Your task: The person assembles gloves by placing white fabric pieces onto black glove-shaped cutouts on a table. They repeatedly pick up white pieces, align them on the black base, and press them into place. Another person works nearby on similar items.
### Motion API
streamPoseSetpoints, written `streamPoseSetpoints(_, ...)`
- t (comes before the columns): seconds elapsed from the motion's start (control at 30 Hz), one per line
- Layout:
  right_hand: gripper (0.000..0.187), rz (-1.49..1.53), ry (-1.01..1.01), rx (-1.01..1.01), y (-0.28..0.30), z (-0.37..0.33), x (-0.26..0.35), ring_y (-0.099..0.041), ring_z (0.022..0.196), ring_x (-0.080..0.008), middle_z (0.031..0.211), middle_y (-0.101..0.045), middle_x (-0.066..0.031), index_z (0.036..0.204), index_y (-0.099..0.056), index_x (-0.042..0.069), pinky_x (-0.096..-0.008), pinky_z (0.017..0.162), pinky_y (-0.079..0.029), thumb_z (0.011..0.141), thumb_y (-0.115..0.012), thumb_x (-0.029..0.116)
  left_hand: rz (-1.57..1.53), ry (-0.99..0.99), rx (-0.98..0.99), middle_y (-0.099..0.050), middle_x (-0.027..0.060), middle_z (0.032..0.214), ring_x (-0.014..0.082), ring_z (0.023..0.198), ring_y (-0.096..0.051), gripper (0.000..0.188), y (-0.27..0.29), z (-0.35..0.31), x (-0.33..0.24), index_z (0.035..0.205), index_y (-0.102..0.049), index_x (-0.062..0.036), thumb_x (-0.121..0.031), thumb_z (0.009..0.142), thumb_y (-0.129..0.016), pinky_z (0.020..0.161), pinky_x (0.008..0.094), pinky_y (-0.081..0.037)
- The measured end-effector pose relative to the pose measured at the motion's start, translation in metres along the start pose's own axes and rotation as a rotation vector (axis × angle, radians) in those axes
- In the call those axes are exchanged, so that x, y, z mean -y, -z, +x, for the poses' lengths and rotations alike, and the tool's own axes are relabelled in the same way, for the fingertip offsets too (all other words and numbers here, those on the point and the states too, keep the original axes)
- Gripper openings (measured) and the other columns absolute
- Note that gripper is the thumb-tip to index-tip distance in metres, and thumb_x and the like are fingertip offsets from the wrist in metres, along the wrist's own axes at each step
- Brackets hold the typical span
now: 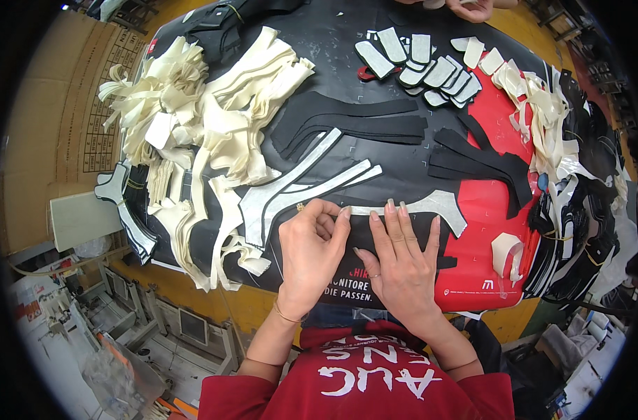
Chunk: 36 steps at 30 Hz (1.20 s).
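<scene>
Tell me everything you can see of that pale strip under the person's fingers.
The pale strip is whitish-grey, thin and perhaps fabric, narrow along its length and flaring at its right end. It lies crosswise over the black-and-red covering. The left hand hides its left end; fingertips of the flattened right hand rest on its middle.

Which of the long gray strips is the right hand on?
The rightmost gray strip, under the right hand. Its wide end points right, while the other nearby gray strips have their wide ends toward the left.
</scene>
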State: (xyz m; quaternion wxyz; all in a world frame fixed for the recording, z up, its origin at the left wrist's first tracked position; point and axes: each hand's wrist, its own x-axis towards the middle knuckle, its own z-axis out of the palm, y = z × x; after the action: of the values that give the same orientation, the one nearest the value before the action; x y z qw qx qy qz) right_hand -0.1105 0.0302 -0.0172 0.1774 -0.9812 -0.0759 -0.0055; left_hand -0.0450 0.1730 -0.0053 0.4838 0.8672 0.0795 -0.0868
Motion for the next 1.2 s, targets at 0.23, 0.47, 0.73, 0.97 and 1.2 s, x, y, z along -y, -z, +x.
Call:
streamPoseSetpoints(0.23,0.053,-0.005,0.000,-0.014,-0.001,0.000,0.001,-0.047,0.140,-0.0315,0.144,-0.055,-0.0199,0.136,-0.060,0.002,-0.0645,0.118,-0.017,0.092,-0.070,0.031,-0.041,0.051,-0.023,-0.058,0.0050,0.056,0.0090,0.046,-0.054,0.011,0.002,-0.001,0.005,0.093,-0.064,0.0024,-0.005,0.090,-0.072,0.047,0.0258,-0.042)
streamPoseSetpoints(0.47,0.053,0.003,0.002,-0.019,-0.001,0.001,0.001,-0.048,0.139,-0.0322,0.145,-0.055,-0.0202,0.135,-0.060,0.002,-0.0645,0.118,-0.017,0.092,-0.069,0.032,-0.008,-0.019,-0.040,-0.061,0.0088,0.065,0.0146,0.050,-0.057,0.010,0.004,-0.006,0.010,0.099,-0.065,0.0020,-0.001,0.090,-0.068,0.049,0.0279,-0.044)
streamPoseSetpoints(0.73,0.050,-0.036,0.015,-0.024,-0.003,0.000,0.000,-0.050,0.138,-0.0296,0.144,-0.056,-0.0178,0.134,-0.060,0.004,-0.0663,0.116,-0.020,0.094,-0.066,0.032,0.625,-0.589,0.059,-0.047,0.0141,0.151,0.0316,0.133,-0.047,0.053,0.008,-0.027,0.024,0.143,-0.056,-0.0109,-0.025,0.093,-0.065,0.109,0.0500,-0.033)
streamPoseSetpoints(0.97,0.055,0.047,-0.015,-0.004,0.006,-0.005,-0.020,-0.044,0.142,-0.0228,0.150,-0.051,-0.0109,0.141,-0.054,0.006,-0.0623,0.116,-0.023,0.096,-0.061,0.036,0.792,-0.465,0.349,-0.027,0.0138,0.165,0.0346,0.153,-0.020,0.078,0.010,-0.027,0.030,0.158,-0.034,-0.0133,-0.060,0.097,-0.047,0.119,0.0634,0.002)
streamPoseSetpoints(1.2,0.064,0.023,-0.213,-0.026,0.018,-0.032,-0.050,-0.038,0.146,-0.0250,0.157,-0.041,-0.0136,0.148,-0.046,0.003,-0.0605,0.118,-0.019,0.098,-0.060,0.040,0.832,-0.471,0.368,-0.024,0.0138,0.166,0.0360,0.154,-0.016,0.074,0.010,-0.030,0.024,0.159,-0.032,-0.0118,-0.054,0.099,-0.046,0.120,0.0618,0.002)
